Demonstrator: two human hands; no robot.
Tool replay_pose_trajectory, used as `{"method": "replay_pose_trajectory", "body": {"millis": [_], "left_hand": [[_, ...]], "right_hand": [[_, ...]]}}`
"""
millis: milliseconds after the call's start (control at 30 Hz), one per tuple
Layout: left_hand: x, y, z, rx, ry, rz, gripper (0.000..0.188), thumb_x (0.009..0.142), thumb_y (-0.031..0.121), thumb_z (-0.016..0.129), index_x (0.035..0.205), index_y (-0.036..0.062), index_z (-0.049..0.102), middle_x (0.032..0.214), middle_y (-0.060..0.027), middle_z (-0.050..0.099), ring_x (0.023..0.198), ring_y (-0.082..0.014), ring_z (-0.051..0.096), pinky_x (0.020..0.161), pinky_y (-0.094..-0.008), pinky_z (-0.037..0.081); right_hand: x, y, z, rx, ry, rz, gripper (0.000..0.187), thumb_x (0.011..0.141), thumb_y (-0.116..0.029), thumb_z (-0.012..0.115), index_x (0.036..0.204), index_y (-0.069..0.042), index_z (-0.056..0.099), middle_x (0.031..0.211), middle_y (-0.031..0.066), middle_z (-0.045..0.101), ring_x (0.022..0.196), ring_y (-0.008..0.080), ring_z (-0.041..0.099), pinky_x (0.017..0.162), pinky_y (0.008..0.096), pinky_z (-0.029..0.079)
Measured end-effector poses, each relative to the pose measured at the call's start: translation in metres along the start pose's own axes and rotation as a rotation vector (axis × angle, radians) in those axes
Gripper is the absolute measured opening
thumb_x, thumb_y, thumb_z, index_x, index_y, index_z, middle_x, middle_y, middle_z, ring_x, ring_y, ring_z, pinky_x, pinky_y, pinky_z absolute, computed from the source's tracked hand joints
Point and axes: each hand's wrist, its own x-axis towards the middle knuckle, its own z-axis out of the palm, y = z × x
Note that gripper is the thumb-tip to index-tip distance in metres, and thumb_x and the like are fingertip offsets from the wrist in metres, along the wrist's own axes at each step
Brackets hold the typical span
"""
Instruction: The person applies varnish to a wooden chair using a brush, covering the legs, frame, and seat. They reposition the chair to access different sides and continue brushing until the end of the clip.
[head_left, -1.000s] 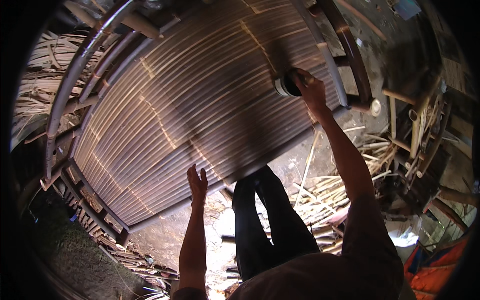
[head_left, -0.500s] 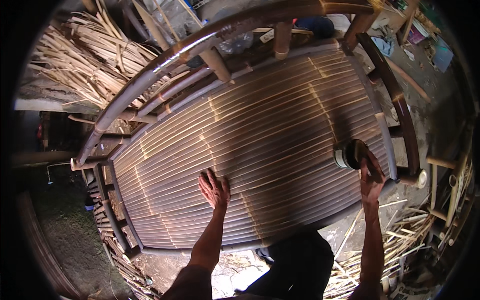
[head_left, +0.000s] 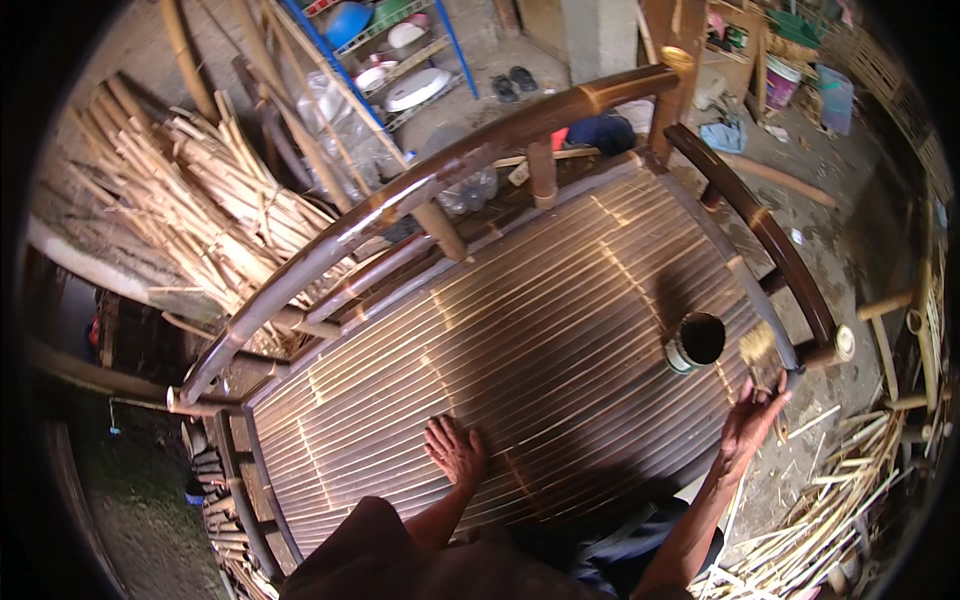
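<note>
A brown bamboo bench [head_left: 560, 330] with a slatted seat lies before me. My left hand [head_left: 456, 450] rests flat on the slats near the front edge, its fingers spread and nothing in them. Toward the seat's right end stands an open can [head_left: 696, 343], dark inside, with its shadow falling behind it. Just right of the can, my right hand [head_left: 752, 422] grips a wide paintbrush [head_left: 760, 347] below its pale bristles. The bristles point away from me, and part of the handle shows beside my fingers.
The bench's backrest rail [head_left: 400, 195] curves along the far side, and an armrest [head_left: 765, 225] rises at right. Bamboo strips [head_left: 190, 190] are heaped at the far left, with more strips [head_left: 830, 500] at the lower right. A blue-framed rack [head_left: 455, 50] holds dishes behind.
My right hand has moved from the can's rim to its right and nearer me; the paintbrush now shows in it. The can stands free. My view has shifted, revealing more of the background.
</note>
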Motion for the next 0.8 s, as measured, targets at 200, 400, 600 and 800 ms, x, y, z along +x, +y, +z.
{"method": "replay_pose_trajectory", "body": {"millis": [200, 400, 600, 800], "left_hand": [[0.039, -0.031, -0.009, -0.186, -0.138, 0.493, 0.068, 0.093, 0.042, 0.048, 0.146, 0.0055, 0.025, 0.154, -0.0206, 0.017, 0.142, -0.0385, 0.015, 0.115, -0.0531, 0.009], [0.155, -0.016, 0.007, -0.223, 0.068, 0.448, 0.068, 0.093, 0.044, 0.048, 0.145, 0.0055, 0.028, 0.151, -0.0239, 0.021, 0.14, -0.0398, 0.02, 0.115, -0.0515, 0.014], [0.157, -0.011, 0.021, -0.388, 0.056, 0.506, 0.08, 0.085, 0.056, 0.052, 0.145, 0.0072, 0.03, 0.148, -0.0255, 0.025, 0.138, -0.0404, 0.023, 0.113, -0.0524, 0.017], [0.147, 0.004, 0.0, -0.165, -0.013, 0.416, 0.078, 0.088, 0.053, 0.052, 0.144, 0.0035, 0.031, 0.148, -0.028, 0.024, 0.137, -0.0435, 0.024, 0.111, -0.0541, 0.02]], "right_hand": [[-0.054, 0.045, 0.036, -0.22, -0.119, -0.094, 0.052, 0.092, -0.039, 0.061, 0.13, -0.008, 0.045, 0.131, 0.0116, 0.047, 0.121, 0.0249, 0.047, 0.106, 0.0424, 0.038], [-0.176, 0.173, 0.198, -0.601, -0.614, 0.041, 0.023, 0.089, -0.011, 0.061, 0.11, -0.005, 0.062, 0.104, 0.0034, 0.06, 0.098, 0.014, 0.057, 0.086, 0.0285, 0.048], [-0.244, 0.327, 0.308, -0.116, -1.182, -0.086, 0.023, 0.09, -0.01, 0.064, 0.113, -0.006, 0.066, 0.113, 0.0085, 0.066, 0.103, 0.0181, 0.062, 0.089, 0.0291, 0.049], [-0.114, 0.348, 0.311, 0.129, -0.9, 0.004, 0.015, 0.092, -0.007, 0.06, 0.103, -0.002, 0.068, 0.106, 0.0107, 0.067, 0.096, 0.017, 0.063, 0.084, 0.0273, 0.051]]}}
